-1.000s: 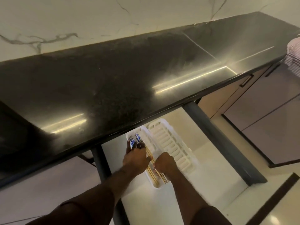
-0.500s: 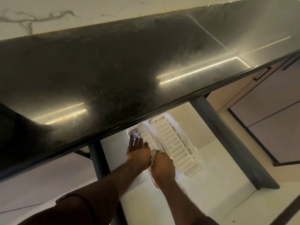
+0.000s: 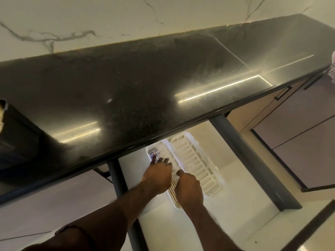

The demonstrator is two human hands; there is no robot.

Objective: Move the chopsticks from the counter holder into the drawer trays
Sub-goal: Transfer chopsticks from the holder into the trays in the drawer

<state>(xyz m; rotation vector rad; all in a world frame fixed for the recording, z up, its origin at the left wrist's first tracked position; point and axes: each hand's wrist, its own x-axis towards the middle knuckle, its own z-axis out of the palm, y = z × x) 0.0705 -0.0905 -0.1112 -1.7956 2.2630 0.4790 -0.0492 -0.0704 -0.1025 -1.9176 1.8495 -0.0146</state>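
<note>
Two white slotted trays lie side by side in the open drawer (image 3: 226, 211) below the counter. The left tray (image 3: 165, 153) holds a bundle of wooden chopsticks (image 3: 172, 187) with blue-patterned tops (image 3: 154, 153) near the counter edge. My left hand (image 3: 158, 175) lies over the chopsticks, its index finger stretched onto the patterned tops. Over the chopsticks' near ends rests my right hand (image 3: 188, 187), fingers curled down; whether it grips them is hidden. The right tray (image 3: 194, 163) shows no chopsticks.
The glossy black counter (image 3: 145, 84) overhangs the back of the drawer and hides the trays' far ends. Dark drawer rails (image 3: 253, 160) run along both sides. Cabinet fronts with dark handles (image 3: 282, 93) stand at the right. Marble wall behind.
My hands stayed on the chopsticks in the left tray. The left hand's fingers stretched out toward the patterned tops. The camera view shifted slightly.
</note>
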